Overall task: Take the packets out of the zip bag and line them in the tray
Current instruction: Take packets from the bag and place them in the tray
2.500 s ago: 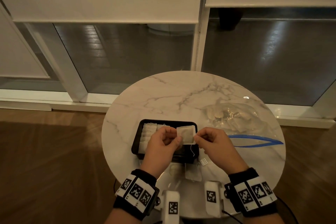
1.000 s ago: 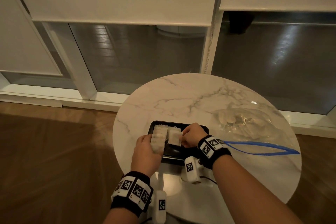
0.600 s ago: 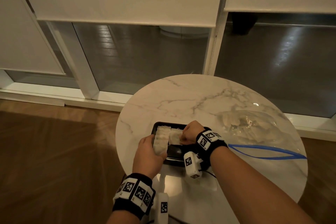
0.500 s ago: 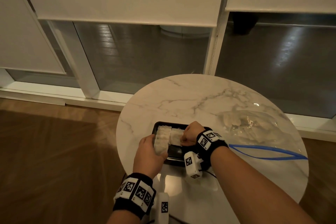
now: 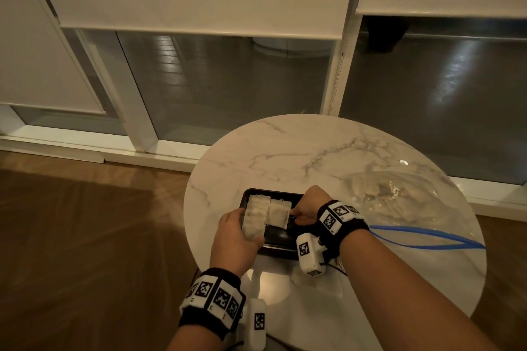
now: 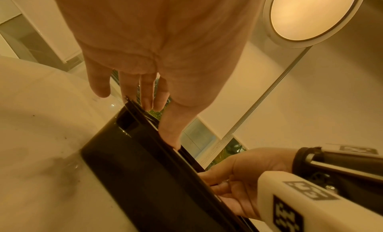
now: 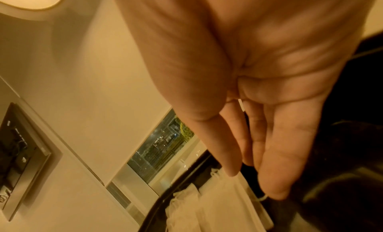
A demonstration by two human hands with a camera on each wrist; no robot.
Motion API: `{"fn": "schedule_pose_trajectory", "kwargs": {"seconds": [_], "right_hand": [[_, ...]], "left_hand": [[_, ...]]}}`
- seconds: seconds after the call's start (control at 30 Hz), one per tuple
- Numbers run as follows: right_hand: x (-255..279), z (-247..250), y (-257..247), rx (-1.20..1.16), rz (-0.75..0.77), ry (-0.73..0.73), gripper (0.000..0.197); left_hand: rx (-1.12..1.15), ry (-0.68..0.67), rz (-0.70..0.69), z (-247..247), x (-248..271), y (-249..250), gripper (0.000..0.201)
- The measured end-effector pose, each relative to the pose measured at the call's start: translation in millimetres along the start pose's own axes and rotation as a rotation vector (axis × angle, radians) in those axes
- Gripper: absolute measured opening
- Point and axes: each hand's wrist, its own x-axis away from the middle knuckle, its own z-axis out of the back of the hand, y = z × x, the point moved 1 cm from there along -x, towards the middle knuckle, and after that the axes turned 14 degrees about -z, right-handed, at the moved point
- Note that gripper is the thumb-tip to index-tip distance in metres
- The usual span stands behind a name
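A black tray sits at the near left of the round marble table. A row of white packets fills the tray's left side, and one more packet leans beside it. My left hand rests against the tray's near-left corner, fingers straight along its side and thumb on the rim. My right hand touches that packet's right edge with nearly straight fingers. The clear zip bag, blue zip open, lies to the right with packets inside.
The table's near edge is close under my wrists. Its bare marble stretches behind the tray. Wooden floor lies to the left, and a glass wall with white blinds stands behind the table.
The packet that both hands held above the tray now lies in it beside the row. My right hand has drawn slightly right off it; the left stays at the tray's corner.
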Motion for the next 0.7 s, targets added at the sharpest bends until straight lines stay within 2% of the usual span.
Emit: {"fn": "schedule_pose_trajectory", "kwargs": {"seconds": [0.13,0.23,0.43,0.53,0.7], "right_hand": [[16,15,6,-0.070,0.038,0.058,0.026],[42,31,18,-0.219,0.057,0.090,0.015],[92,60,65,-0.495,0.110,0.160,0.012],[102,63,95,-0.535,0.080,0.199,0.008],[98,67,128,-0.514,0.015,0.265,0.013]], "left_hand": [[-0.006,0.003,-0.014,-2,-1,-2,0.072],[-0.019,0.013,-0.024,-4,0,-2,0.067],[-0.091,0.044,-0.064,-11,-2,1,0.051],[-0.189,0.094,-0.136,-16,-1,14,0.041],[-0.188,0.126,-0.297,-32,9,43,0.021]]}}
